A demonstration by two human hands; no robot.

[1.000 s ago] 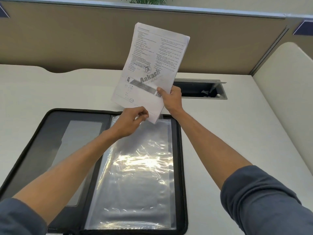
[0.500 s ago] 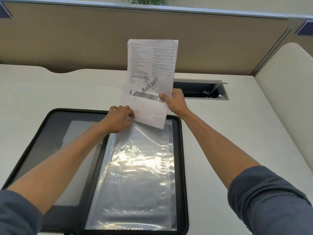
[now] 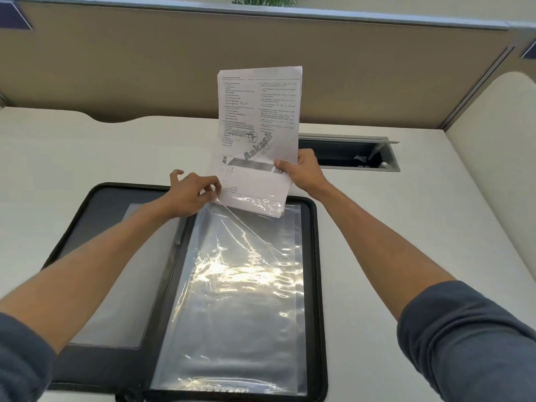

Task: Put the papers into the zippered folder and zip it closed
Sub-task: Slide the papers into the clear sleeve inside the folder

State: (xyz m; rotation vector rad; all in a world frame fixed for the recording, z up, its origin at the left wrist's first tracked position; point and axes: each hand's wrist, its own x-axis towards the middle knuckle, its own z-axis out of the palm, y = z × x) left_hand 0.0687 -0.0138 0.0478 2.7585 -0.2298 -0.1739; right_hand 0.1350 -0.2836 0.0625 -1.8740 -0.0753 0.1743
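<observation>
You are reaching both arms forward, sleeves pushed up. Your right hand [image 3: 304, 172] is gripping the papers [image 3: 258, 134] at their right edge; your left hand [image 3: 193, 195] is pinching the clear sleeve [image 3: 240, 274] top.

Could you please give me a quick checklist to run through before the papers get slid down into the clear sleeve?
1. Folder lies open flat on the desk: ok.
2. Right hand grips the papers at their right edge: ok.
3. Left hand pinches the clear sleeve mouth open: ok.
4. Papers' bottom edge has entered the sleeve: ok, plastic overlaps it.
5. Papers fully seated: not ok, most stands above.
6. Zipper free to run: cannot tell.
</observation>
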